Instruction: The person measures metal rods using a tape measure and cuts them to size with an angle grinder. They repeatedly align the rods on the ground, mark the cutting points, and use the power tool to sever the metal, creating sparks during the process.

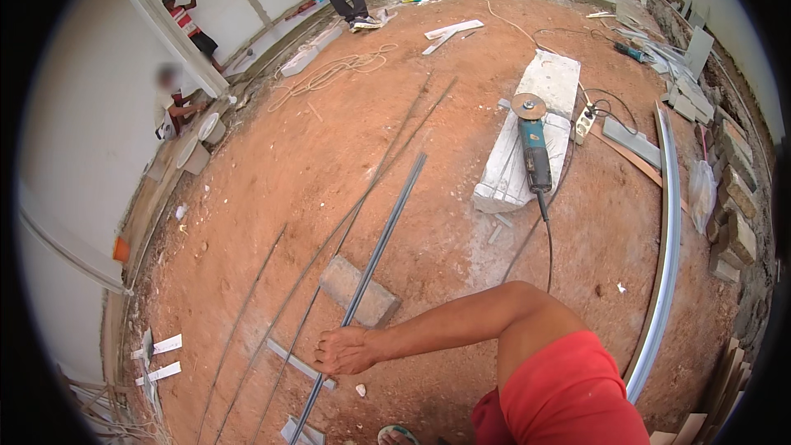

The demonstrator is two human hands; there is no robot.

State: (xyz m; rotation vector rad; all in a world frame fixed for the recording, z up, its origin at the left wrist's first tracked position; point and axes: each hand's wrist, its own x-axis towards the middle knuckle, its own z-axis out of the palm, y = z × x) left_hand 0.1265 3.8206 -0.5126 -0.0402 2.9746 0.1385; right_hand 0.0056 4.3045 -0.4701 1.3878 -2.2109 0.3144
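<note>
My right hand (346, 352) is closed around the rod (371, 268) near its low end, just below the block (358, 290) it lies across on the dirt floor (329, 156) — my left hand is out of view. I'd keep the rod pressed flat on the block and the grip firm, so it can't roll. The grinder (534, 148) rests well apart on the slab (535, 128).
</note>
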